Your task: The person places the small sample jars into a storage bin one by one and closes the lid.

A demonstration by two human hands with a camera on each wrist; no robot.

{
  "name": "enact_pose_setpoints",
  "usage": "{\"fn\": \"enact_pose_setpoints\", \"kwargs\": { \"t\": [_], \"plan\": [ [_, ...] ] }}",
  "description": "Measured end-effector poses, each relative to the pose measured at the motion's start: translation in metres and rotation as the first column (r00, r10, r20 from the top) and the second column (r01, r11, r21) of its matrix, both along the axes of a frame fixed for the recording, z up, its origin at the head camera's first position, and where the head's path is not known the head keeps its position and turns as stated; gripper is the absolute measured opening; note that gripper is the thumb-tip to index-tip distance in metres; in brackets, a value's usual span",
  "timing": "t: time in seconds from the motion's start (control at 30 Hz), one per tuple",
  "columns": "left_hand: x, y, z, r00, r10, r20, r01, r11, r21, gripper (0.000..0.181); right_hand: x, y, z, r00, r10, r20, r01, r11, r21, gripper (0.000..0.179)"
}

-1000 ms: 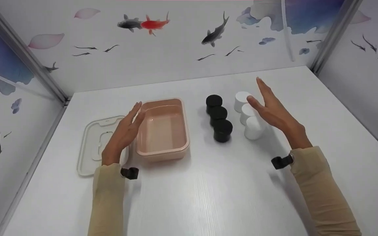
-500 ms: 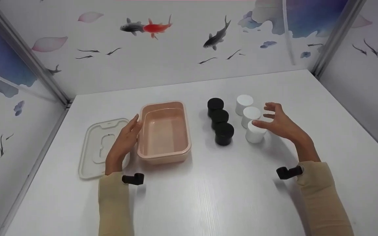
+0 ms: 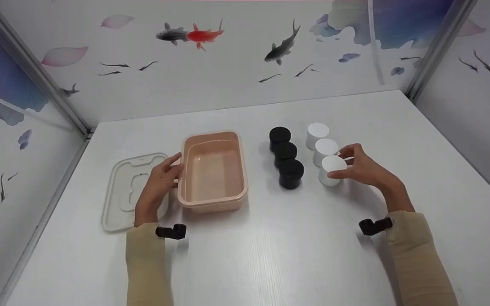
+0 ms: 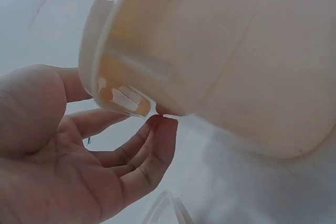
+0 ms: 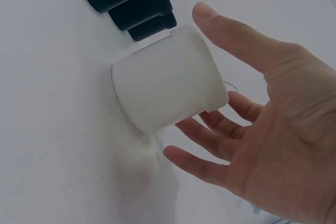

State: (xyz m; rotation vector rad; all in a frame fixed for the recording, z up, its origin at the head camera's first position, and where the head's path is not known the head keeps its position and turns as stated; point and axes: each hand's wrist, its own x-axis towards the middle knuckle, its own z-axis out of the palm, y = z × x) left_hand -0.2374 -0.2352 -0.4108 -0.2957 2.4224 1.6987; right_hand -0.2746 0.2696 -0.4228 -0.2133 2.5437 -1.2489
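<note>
In the head view a pink plastic storage box stands left of centre. My left hand holds its left side, the thumb at the rim and the other fingers bent beneath the rim's end in the left wrist view. My right hand is around the nearest white jar, the front one of three. In the right wrist view the thumb stands a little off the jar's lid edge, while the other fingers bend along its opposite side. The jar stands upright on the table.
Three black jars form a row between the pink box and the white jars. Two more white jars stand behind the nearest one. A pale lid lies flat left of the box, partly under my left forearm. Printed walls enclose the table.
My right hand has come down from above the white jars to surround the nearest one. My left hand has moved from over the pink box's edge down onto its left rim.
</note>
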Motion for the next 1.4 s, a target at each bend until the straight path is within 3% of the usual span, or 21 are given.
{"fn": "enact_pose_setpoints", "kwargs": {
  "t": [0.2,0.77,1.17,1.4],
  "plan": [
    [-0.003,0.001,0.001,0.999,0.027,0.019,-0.027,1.000,0.000,0.055,0.001,0.000,0.003,1.000,0.019,-0.012,-0.019,0.999,0.026,0.088],
    [-0.008,0.003,-0.007,1.000,0.028,0.004,-0.028,0.998,0.049,0.053,0.014,-0.012,0.032,0.995,0.020,-0.097,-0.012,0.996,0.087,0.075],
    [-0.003,0.002,-0.003,0.999,0.033,0.037,-0.033,0.999,0.017,0.053,0.017,-0.050,0.042,0.978,-0.014,-0.209,0.019,1.000,0.020,0.067],
    [0.000,0.000,-0.002,0.999,0.030,0.035,-0.030,1.000,0.004,0.053,0.016,-0.071,0.049,0.973,-0.023,-0.228,0.030,0.999,0.024,0.066]
  ]
}}
